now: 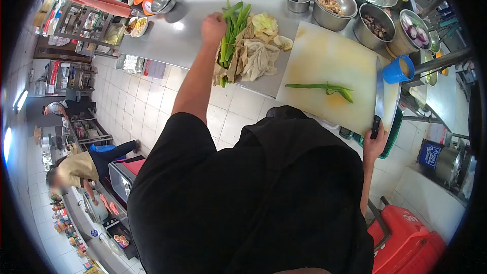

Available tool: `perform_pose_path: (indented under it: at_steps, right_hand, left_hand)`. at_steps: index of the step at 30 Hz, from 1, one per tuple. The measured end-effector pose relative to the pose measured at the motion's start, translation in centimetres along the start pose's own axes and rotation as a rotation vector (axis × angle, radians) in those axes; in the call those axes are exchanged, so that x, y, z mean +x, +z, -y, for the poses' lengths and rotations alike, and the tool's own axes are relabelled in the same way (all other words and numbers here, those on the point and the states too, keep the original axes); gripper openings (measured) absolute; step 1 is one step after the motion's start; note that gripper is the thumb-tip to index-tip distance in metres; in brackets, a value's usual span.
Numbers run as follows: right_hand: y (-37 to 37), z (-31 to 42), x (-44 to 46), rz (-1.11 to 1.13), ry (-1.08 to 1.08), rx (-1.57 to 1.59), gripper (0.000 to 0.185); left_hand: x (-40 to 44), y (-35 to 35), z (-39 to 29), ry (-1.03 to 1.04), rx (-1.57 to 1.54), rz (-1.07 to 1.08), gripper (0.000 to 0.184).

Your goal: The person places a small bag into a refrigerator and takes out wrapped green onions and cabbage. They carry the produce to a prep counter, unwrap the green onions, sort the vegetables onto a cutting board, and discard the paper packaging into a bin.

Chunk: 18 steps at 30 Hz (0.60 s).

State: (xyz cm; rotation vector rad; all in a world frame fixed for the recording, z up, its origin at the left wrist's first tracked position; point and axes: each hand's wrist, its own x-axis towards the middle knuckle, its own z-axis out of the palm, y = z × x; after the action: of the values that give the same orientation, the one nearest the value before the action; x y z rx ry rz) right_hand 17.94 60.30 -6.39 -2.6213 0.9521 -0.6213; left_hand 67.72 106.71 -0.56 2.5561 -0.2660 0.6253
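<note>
My left hand [214, 27] is curled closed at the upper left edge of a bundle of green onion stalks [234, 30], its fingertips against the greens. Brown paper [243, 38] wraps part of the bundle. Beside it lie a crumpled beige cloth [259, 60] and a pale leafy vegetable [265, 24]. At the front right of the cutting board [314, 53], my right hand [374, 144] is closed round the black handle of a kitchen knife [379, 91]. The blade lies along the board's right side, pointing away from me. A cut green stalk [324, 87] rests mid-board.
A blue cup [398, 70] stands at the board's right edge. Behind the board are several metal bowls and pots, including one with shredded food [329, 4] and one with purple onions [416, 33]. A red cooler [406, 241] sits at lower right. Another person [83, 167] works at left.
</note>
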Motion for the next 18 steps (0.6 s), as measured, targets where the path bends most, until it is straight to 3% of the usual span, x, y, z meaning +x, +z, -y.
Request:
perform_pose_path:
  at_steps: [5,9,12,15,18]
  right_hand:
    - [0.2,-0.1,-0.1,-0.007,-0.001,-0.012,0.053]
    - [0.3,-0.2,-0.1,0.002,-0.006,-0.011,0.054]
    - [-0.2,0.0,-0.1,-0.001,-0.017,0.015,0.054]
    - [0.4,-0.8,0.1,-0.017,-0.046,-0.010,0.053]
    - [0.2,-0.7,0.1,-0.057,-0.047,0.081,0.052]
  left_hand:
    - [4.6,-8.6,-1.9,0.247,-0.133,-0.212,0.019]
    - [4.7,-14.5,-7.2,0.217,-0.355,-0.299,0.026]
    - [2.5,-14.7,-12.4,0.316,-0.627,-0.308,0.033]
    - [-1.3,-11.8,-17.4,0.284,-0.613,-0.127,0.033]
    - [-6.0,-6.1,-22.4,0.383,-0.595,0.110,0.036]
